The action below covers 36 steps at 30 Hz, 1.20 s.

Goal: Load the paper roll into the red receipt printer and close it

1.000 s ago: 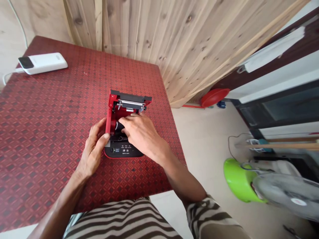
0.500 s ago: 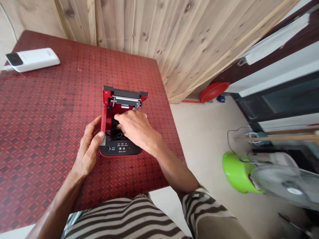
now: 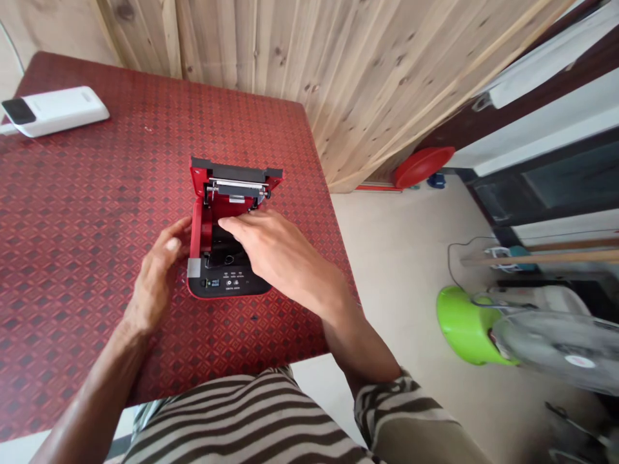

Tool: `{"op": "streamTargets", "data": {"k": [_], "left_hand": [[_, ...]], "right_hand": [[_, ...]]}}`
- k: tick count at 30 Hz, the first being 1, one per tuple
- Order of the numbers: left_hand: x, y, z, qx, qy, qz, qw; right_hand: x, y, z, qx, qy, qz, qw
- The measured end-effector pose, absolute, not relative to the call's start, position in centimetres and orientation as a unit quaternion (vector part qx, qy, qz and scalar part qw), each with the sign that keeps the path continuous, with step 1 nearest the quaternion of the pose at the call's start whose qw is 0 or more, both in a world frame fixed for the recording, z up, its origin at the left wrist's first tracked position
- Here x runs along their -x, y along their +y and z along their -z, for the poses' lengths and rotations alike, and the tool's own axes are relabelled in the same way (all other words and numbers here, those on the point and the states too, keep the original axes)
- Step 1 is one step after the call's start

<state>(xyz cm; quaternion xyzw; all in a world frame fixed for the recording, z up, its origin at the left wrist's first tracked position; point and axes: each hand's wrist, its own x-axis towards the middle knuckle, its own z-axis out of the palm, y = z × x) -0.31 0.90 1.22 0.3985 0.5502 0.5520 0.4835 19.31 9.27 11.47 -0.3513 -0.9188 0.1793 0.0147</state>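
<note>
A small red and black printer (image 3: 232, 290) stands on the table with its lid (image 3: 236, 177) raised, showing a roller and an inner bay. Along the printer's left side is my left hand (image 3: 157, 270); its fingers reach the red side wall, and the thumb is lifted off. Over the bay and the right wall lies my right hand (image 3: 275, 248), one finger stretched out leftward above the bay. It covers part of the bay, and its other fingers are hidden beneath it. Buttons and small lights show on the black front panel.
The table (image 3: 72, 258) has a red patterned top. A white device with a dark end (image 3: 60, 111) lies at its far left. Wooden boards (image 3: 271, 45) rise behind. On the floor to the right are a green stool (image 3: 464, 328), a fan (image 3: 556, 348) and a red basin (image 3: 423, 169).
My left thumb has come off the printer's front left corner, and the left hand has drawn slightly left. My right hand has shifted a little over the bay. The view has moved slightly.
</note>
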Motion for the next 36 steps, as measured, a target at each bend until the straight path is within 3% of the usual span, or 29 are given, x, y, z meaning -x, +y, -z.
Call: {"op": "streamTargets", "data": {"k": [4, 9, 13, 23, 36], "left_hand": [[1.2, 4.7, -3.3, -0.358, 0.562, -0.590, 0.455], [0.4, 11.2, -8.4, -0.360, 0.596, -0.538, 0.475], [-1.0, 11.9, -10.5, -0.322, 0.586, -0.526, 0.525], [-0.8, 2.7, -6.1, -0.308, 0.558, -0.506, 0.581], [-0.5, 2.1, -4.4, -0.343, 0.574, -0.508, 0.543]], "right_hand": [[-21.6, 7.6, -11.4, 0.285, -0.919, -0.225, 0.152], [-21.6, 6.5, -9.7, 0.281, -0.937, -0.142, 0.152], [-21.8, 5.4, -8.5, 0.289, -0.931, -0.077, 0.208], [-22.1, 3.1, -6.3, 0.316, -0.906, -0.038, 0.281], [-21.8, 3.5, -6.5, 0.334, -0.888, -0.087, 0.305]]}}
